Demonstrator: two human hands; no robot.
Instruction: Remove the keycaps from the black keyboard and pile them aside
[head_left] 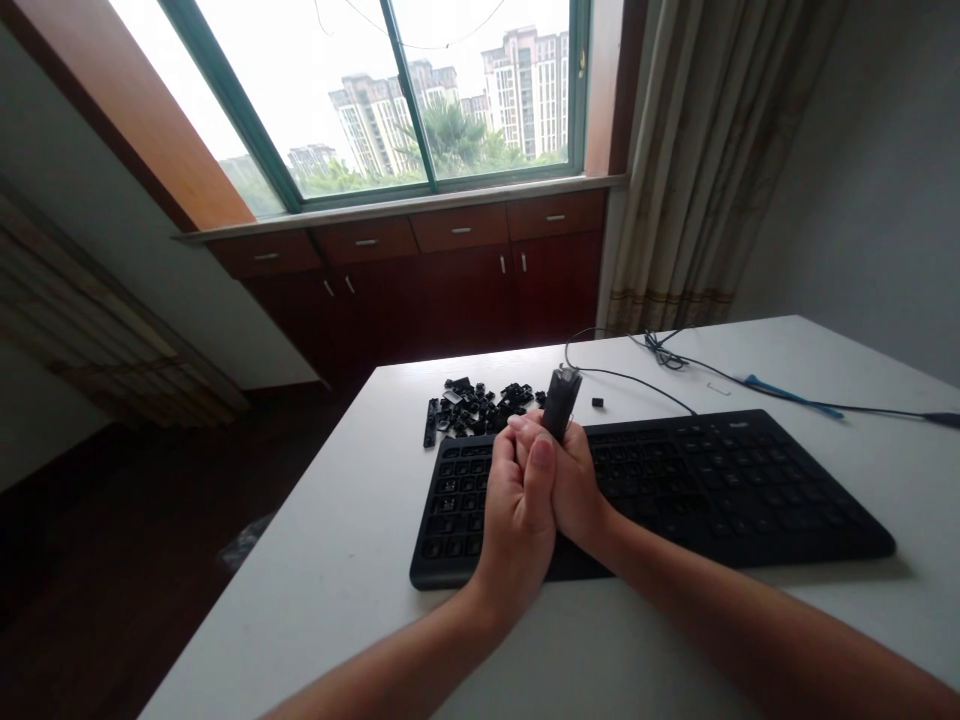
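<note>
My left hand (pixel 523 505) and my right hand (pixel 579 492) are closed together above the keyboard. A long black keycap (pixel 559 404), which looks like the space bar, sticks up out of them; its lower part is hidden by the fingers. Below them lies a black keyboard (pixel 780 500), its left part showing open key sockets while caps still sit on the right part. Behind the left end, loose black keycaps (pixel 487 410) are heaped on the table. One single keycap (pixel 598 403) rests apart, right of my hands.
A keyboard cable (pixel 637 382) runs over the white table (pixel 322 560) to a coiled bundle. At the right lie a thin bent wire (pixel 718 389) and a blue stick-like thing (pixel 795 397). Beyond stand red-brown cabinets (pixel 442 290) under a window.
</note>
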